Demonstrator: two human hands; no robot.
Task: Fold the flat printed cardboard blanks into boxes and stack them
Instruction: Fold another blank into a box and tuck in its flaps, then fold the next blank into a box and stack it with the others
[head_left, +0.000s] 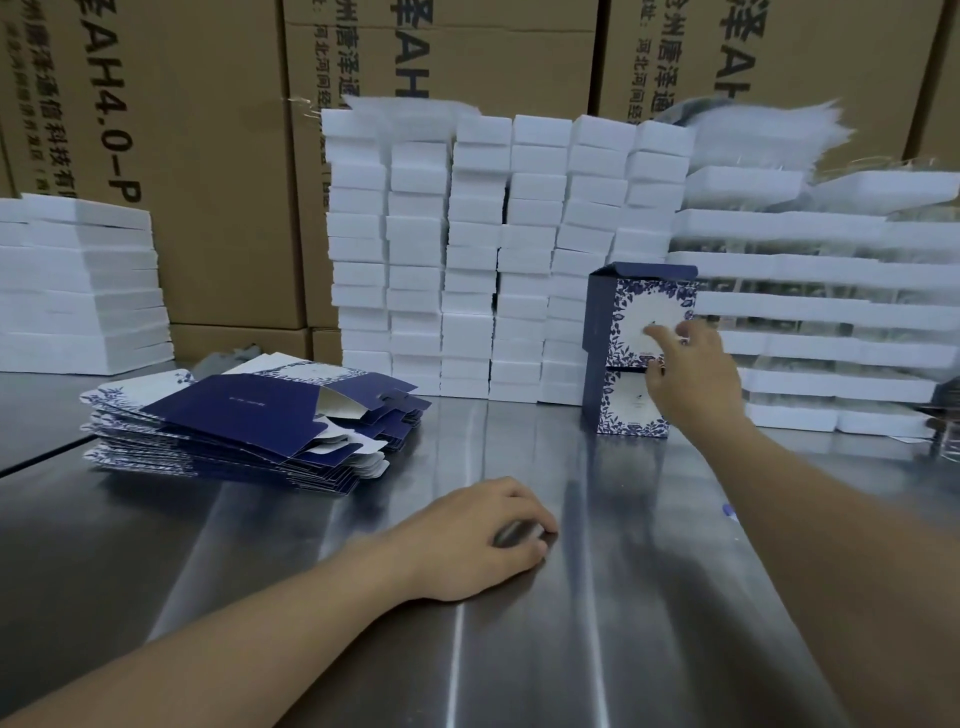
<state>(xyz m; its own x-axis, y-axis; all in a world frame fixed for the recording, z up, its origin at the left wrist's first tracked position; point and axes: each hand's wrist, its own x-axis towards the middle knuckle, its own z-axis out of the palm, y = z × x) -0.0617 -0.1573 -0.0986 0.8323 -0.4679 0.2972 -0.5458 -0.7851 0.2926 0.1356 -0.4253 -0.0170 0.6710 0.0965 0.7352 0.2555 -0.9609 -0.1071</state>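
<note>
- Flat blanks (244, 421) are the next thing to be fetched, I judge. They lie in a loose pile in the middle left of the frame, up and to the left of the left hand (483, 540), with their long sides running roughly across the picture.
- That left hand rests low in the centre on the table (519, 649), fingers loosely curled and holding nothing. It is plainly the nearer hand to the pile.
- The right hand (691, 374) reaches to the middle right, fingers spread and fairly straight. Its tips touch the printed front of the upper box (639, 312) without wrapping round it.
- The upper box stands upright on the lower box (623, 405), its top flap raised. The two make a short stack at the far side of the table.
- The table is bare, streaky metal.
- Just behind the stack rise columns of white foam blocks (467, 260), with wider white trays (805, 270) to the right.
- Brown printed cartons (208, 156) wall off the back.
</note>
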